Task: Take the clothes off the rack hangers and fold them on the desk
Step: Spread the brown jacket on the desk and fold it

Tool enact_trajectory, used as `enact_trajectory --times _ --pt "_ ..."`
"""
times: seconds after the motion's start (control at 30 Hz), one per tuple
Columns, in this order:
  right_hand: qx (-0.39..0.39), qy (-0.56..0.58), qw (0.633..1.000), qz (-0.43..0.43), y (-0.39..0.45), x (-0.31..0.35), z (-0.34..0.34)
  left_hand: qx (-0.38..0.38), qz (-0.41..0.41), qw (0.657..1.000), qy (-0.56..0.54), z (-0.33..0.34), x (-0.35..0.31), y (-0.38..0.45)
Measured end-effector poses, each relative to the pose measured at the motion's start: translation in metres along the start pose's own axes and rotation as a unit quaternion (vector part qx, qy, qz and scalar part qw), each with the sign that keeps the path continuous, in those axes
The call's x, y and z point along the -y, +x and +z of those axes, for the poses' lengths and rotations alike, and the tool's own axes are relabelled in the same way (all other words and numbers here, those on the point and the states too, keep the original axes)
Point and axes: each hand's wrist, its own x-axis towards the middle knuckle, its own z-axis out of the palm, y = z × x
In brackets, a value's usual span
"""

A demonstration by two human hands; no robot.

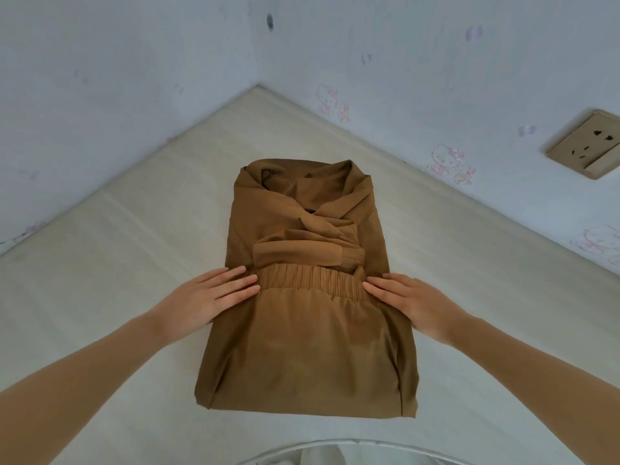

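Tabletop (141,236): pale, faintly wood-grained surface; its far corner meets two walls.
Folded garment (302,347): brown cloth lying flat on the tabletop, midway between left and right edges, long axis pointing to the far corner.
Garment details: elastic waistband crosses the middle; collar end lies nearest the far corner.

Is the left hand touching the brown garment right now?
Touching. The head view shows the left hand lying flat, fingertips on the brown garment at its elastic band.

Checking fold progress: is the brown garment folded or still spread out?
Folded: the brown garment lies as a compact rectangle on the desk, its elastic hem doubled over the sleeves.
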Motion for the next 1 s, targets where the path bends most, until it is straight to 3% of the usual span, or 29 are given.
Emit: enact_trajectory --times 0.1,0.17,0.23,0.3,0.37,0.43,0.57,0.63,0.7,0.8,1.0 --pt "-0.014 0.154 0.988 0.004 -0.003 -0.008 -0.007 -0.009 -0.024 0.993 -0.118 -0.004 0.007 -0.002" --pt "-0.002 0.280 0.959 0.040 -0.005 -0.011 -0.019 0.020 -0.071 0.956 -0.285 -0.013 0.012 -0.004" --pt "0.025 0.369 0.919 0.134 -0.001 -0.005 -0.035 0.066 -0.130 0.890 -0.431 -0.025 0.014 -0.001" --pt "0.076 0.371 0.909 0.172 0.002 -0.006 -0.047 0.076 -0.210 0.821 -0.526 -0.030 0.021 0.000" --pt "0.112 0.438 0.850 0.269 0.006 -0.012 -0.060 0.072 -0.272 0.770 -0.572 -0.029 0.030 -0.002" --pt "0.075 0.538 0.792 0.277 0.017 -0.013 -0.077 0.051 -0.314 0.706 -0.633 -0.034 0.034 0.001" --pt "-0.050 0.673 0.678 0.291 0.055 -0.018 -0.092 -0.132 -0.417 0.544 -0.716 -0.051 0.028 0.040" --pt "-0.093 0.691 0.641 0.319 0.083 -0.019 -0.097 -0.190 -0.488 0.496 -0.693 -0.053 0.033 0.062" --pt "-0.102 0.661 0.641 0.376 0.105 -0.023 -0.097 -0.183 -0.543 0.502 -0.648 -0.055 0.037 0.080" --pt "-0.109 0.630 0.641 0.425 0.125 -0.021 -0.092 -0.161 -0.553 0.572 -0.584 -0.056 0.039 0.100" --pt "-0.230 0.466 0.743 0.421 0.127 -0.014 -0.085 -0.254 -0.546 0.644 -0.472 -0.056 0.034 0.105"
